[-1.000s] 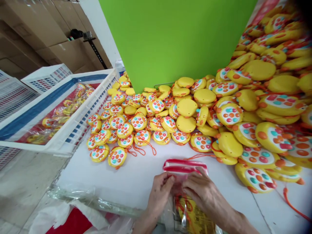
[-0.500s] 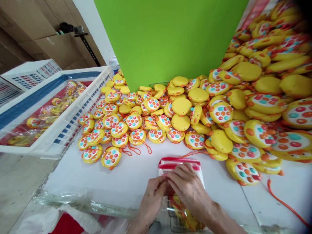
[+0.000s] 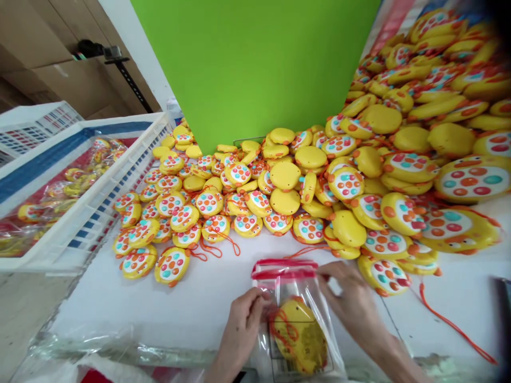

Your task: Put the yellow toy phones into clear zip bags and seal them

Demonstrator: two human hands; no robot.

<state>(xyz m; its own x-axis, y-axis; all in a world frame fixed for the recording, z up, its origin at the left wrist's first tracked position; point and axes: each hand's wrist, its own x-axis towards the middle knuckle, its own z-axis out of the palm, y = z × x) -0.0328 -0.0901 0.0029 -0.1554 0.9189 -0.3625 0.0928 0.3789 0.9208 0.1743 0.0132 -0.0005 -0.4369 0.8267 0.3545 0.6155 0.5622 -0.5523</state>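
Note:
A clear zip bag (image 3: 333,343) with a pink-red strip across its top lies in front of me, over the table's near edge. Inside it is a yellow animal-shaped toy (image 3: 299,330), its plain side up, with an orange cord loop (image 3: 284,329) on its left. My left hand (image 3: 243,319) is closed, finger and thumb pinching the bag's left edge below the strip. At the upper right corner, my right hand (image 3: 355,300) pinches the bag by the end of the strip. Dark printed lines and a barcode show low on the bag.
Yellow toys with coloured dots (image 3: 239,175) spread across the white table (image 3: 120,303), piled higher at right. A green panel (image 3: 255,69) stands behind them. At left, a white crate (image 3: 85,207) holds bagged toys. A loose orange cord (image 3: 453,327) lies at right.
My hands were together over the bag's top; now they are apart, the right hand having moved right along the strip. The bag and its toy are uncovered. The view has shifted slightly.

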